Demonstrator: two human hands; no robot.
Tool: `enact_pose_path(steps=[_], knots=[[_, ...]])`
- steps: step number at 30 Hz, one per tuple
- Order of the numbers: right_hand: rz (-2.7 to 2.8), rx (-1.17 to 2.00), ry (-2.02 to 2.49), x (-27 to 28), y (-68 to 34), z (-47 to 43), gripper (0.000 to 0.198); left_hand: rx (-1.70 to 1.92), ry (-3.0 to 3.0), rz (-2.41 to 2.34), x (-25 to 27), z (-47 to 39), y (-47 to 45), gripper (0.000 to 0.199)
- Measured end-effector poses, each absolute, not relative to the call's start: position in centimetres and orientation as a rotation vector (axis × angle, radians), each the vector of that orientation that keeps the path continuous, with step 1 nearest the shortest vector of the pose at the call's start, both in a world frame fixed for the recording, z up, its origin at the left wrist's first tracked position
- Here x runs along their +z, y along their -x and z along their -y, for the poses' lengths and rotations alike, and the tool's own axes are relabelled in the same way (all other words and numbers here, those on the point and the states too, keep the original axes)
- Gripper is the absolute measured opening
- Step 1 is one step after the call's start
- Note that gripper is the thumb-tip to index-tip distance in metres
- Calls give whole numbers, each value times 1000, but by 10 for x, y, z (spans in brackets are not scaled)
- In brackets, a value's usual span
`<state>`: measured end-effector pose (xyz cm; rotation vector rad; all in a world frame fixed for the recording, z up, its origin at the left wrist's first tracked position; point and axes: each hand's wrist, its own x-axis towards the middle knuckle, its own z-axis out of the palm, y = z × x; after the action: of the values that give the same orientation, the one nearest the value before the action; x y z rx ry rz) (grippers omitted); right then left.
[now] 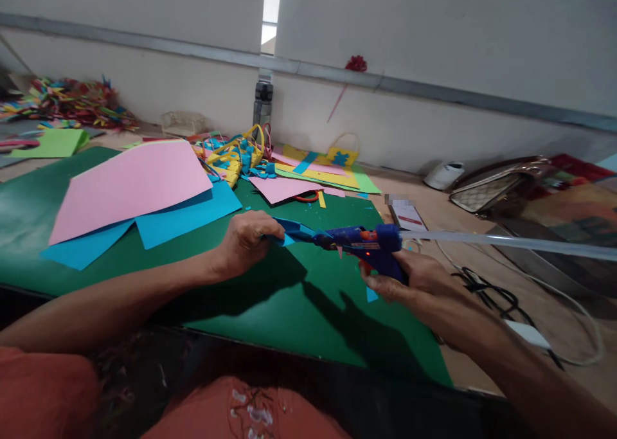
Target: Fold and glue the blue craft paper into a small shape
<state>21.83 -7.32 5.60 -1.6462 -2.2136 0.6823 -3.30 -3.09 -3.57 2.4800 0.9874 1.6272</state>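
Note:
My right hand [393,278] is wrapped round the handle of a dark blue hot glue gun [364,238], whose small red light glows. A long clear glue stick [506,240] sticks out of its back end to the right. My left hand [248,243] is closed on a blue paper strip [294,230] above the green mat [289,317]. The gun's nozzle points left and meets or overlaps the far end of the strip; whether they touch I cannot tell. Left of my left hand, a pink sheet [135,185] lies over blue sheets [187,217].
Woven yellow and blue paper pieces [241,159] lie behind, near a dark bottle [263,101]. Red-handled scissors [308,197] sit partly under pink paper. To the right are a phone [407,214], black cable [496,294] and a handbag [496,185]. Colourful scraps [72,101] are heaped far left.

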Motion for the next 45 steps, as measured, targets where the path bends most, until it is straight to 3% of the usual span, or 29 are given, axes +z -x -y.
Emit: enact_pose_path(steps=[6,33,45], knots=[[2167,755,1676,57,-214,74,15,1577,-2590,-997,-32,33,32,34],[2239,767,1548,53,-215,77,26,1589,-2578,-995,-38,31,30,27],[2242,575,1640,49,-227,76,25,1605,-2574,-986,-36,31,33,25]])
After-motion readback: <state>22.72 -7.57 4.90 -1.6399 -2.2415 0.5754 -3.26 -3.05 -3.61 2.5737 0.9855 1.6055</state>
